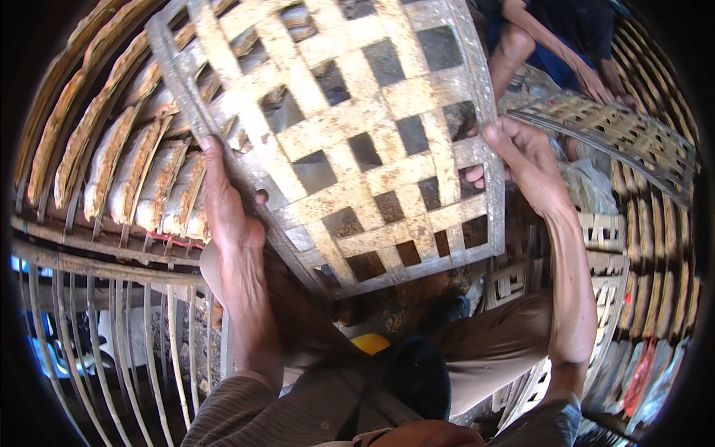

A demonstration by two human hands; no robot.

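In the head view, a woven slat panel is held above the lap. Its long axis seems to run near to far, leaning left at the far end, which the picture cuts off. The left hand grasps its left rail; the right hand grips the right rail, fingers behind. Far right, another person's hand is beside a second panel.
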